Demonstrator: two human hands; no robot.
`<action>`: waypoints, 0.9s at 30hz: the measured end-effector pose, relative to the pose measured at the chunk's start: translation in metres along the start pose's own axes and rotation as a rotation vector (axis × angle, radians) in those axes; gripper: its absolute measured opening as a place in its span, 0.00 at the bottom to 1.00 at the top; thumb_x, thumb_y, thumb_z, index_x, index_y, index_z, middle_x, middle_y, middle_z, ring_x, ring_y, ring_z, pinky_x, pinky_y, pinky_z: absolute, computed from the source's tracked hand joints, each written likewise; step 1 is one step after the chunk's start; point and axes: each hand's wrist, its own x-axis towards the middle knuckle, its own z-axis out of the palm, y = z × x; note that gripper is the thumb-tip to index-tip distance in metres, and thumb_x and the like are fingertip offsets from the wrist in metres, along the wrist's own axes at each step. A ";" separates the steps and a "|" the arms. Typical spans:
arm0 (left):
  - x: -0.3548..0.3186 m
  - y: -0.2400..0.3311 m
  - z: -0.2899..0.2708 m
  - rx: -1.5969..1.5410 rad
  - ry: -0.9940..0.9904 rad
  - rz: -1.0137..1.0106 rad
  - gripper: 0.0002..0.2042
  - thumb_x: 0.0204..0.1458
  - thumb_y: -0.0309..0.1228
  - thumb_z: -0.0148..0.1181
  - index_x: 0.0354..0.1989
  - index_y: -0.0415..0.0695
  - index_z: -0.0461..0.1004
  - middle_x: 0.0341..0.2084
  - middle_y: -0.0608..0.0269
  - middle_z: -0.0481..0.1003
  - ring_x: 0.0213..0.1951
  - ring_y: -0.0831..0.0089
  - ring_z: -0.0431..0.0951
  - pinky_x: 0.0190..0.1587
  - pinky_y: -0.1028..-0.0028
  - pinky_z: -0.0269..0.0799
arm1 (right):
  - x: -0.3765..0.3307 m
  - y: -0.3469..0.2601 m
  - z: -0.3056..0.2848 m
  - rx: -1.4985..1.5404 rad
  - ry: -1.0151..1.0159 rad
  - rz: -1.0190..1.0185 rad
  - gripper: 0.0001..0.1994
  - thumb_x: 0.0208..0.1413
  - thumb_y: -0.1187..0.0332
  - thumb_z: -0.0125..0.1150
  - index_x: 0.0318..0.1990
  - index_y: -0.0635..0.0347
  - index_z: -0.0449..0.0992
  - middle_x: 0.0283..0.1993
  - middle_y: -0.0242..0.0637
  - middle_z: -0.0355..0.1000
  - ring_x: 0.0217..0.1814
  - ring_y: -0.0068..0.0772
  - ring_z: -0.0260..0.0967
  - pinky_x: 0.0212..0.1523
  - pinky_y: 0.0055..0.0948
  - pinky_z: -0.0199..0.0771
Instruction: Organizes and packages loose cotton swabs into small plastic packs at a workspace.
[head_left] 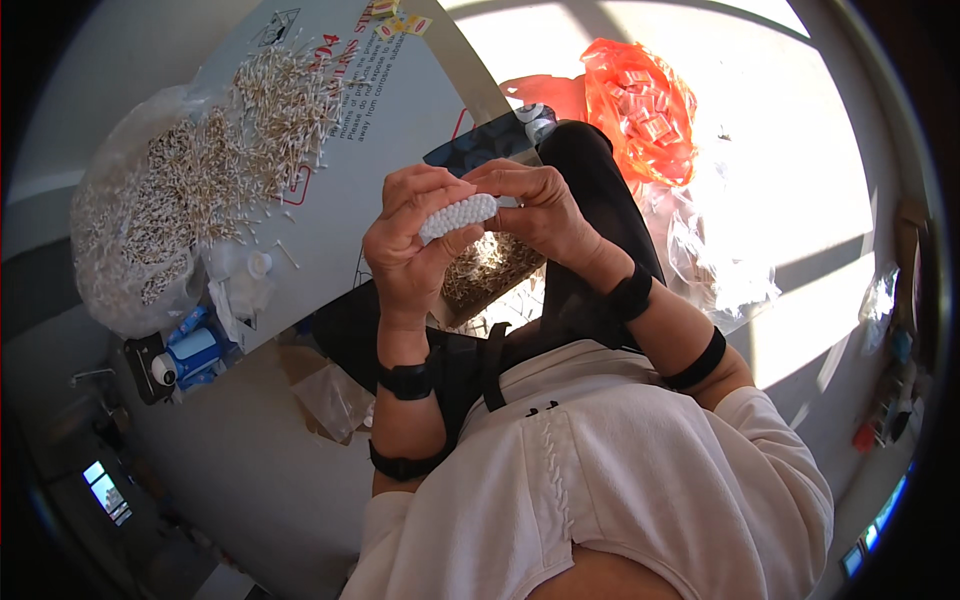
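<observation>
On your far left a large loose heap of cotton swabs [190, 170] spills out of a clear plastic bag [120, 290] onto a flat grey cardboard sheet [400, 110]. At the far right sits an orange plastic bag of small packets [640, 105], with crumpled clear plastic wrap [720, 260] nearer beside it. A blue box [195, 350] lies at the near left.

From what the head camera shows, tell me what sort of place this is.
Probably a home floor used for hand-packing piecework: a heap of cotton swabs on cardboard, an orange bag of small packets, both hands around a swab bundle.
</observation>
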 end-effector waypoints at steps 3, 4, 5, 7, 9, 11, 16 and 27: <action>-0.002 -0.003 0.001 -0.107 0.018 -0.052 0.23 0.40 0.28 0.73 0.47 0.38 0.77 0.45 0.61 0.75 0.50 0.66 0.72 0.56 0.68 0.66 | 0.001 0.000 0.000 -0.047 0.009 -0.025 0.10 0.48 0.78 0.69 0.40 0.64 0.82 0.38 0.35 0.78 0.42 0.26 0.73 0.45 0.24 0.73; -0.003 -0.003 0.002 -0.216 0.050 -0.116 0.25 0.41 0.27 0.72 0.51 0.37 0.75 0.47 0.59 0.75 0.51 0.66 0.72 0.56 0.69 0.65 | 0.001 0.004 -0.001 -0.046 0.011 -0.025 0.10 0.48 0.78 0.69 0.40 0.64 0.82 0.38 0.35 0.78 0.42 0.26 0.73 0.45 0.24 0.73; -0.004 -0.003 0.001 -0.217 0.047 -0.115 0.25 0.41 0.27 0.72 0.51 0.37 0.75 0.47 0.59 0.75 0.51 0.66 0.72 0.56 0.69 0.65 | 0.001 0.007 -0.001 0.072 0.048 0.081 0.09 0.49 0.77 0.68 0.39 0.65 0.81 0.36 0.34 0.78 0.38 0.23 0.72 0.41 0.22 0.73; -0.007 -0.005 -0.001 -0.333 0.144 -0.276 0.26 0.44 0.24 0.68 0.55 0.34 0.71 0.51 0.56 0.73 0.54 0.67 0.71 0.58 0.70 0.62 | -0.001 0.011 -0.004 0.191 0.089 0.185 0.07 0.51 0.76 0.68 0.38 0.66 0.81 0.34 0.33 0.78 0.34 0.20 0.72 0.38 0.20 0.72; -0.009 -0.008 -0.004 -0.341 0.166 -0.328 0.25 0.45 0.22 0.65 0.56 0.36 0.72 0.54 0.57 0.72 0.56 0.66 0.70 0.57 0.69 0.63 | 0.003 0.001 -0.001 0.255 0.240 0.355 0.06 0.53 0.72 0.67 0.36 0.66 0.80 0.30 0.31 0.77 0.29 0.15 0.70 0.34 0.17 0.71; -0.010 -0.010 -0.006 -0.351 0.185 -0.381 0.25 0.45 0.20 0.62 0.56 0.39 0.72 0.56 0.57 0.70 0.58 0.66 0.69 0.57 0.69 0.63 | 0.004 0.003 -0.007 0.212 0.249 0.449 0.09 0.53 0.70 0.68 0.35 0.68 0.79 0.29 0.33 0.76 0.27 0.17 0.71 0.30 0.19 0.71; -0.014 -0.011 -0.001 0.142 -0.047 -0.189 0.29 0.42 0.15 0.61 0.57 0.47 0.74 0.63 0.62 0.64 0.62 0.68 0.66 0.59 0.68 0.64 | 0.000 0.012 -0.012 0.614 0.300 0.708 0.10 0.59 0.69 0.61 0.37 0.71 0.77 0.30 0.37 0.74 0.23 0.21 0.67 0.20 0.19 0.64; -0.010 -0.019 0.013 0.249 -0.089 -0.098 0.19 0.35 0.19 0.72 0.40 0.47 0.81 0.50 0.62 0.73 0.58 0.60 0.67 0.58 0.63 0.67 | -0.003 0.025 -0.012 0.758 0.296 0.811 0.09 0.55 0.69 0.63 0.35 0.69 0.76 0.28 0.41 0.72 0.22 0.27 0.68 0.20 0.19 0.68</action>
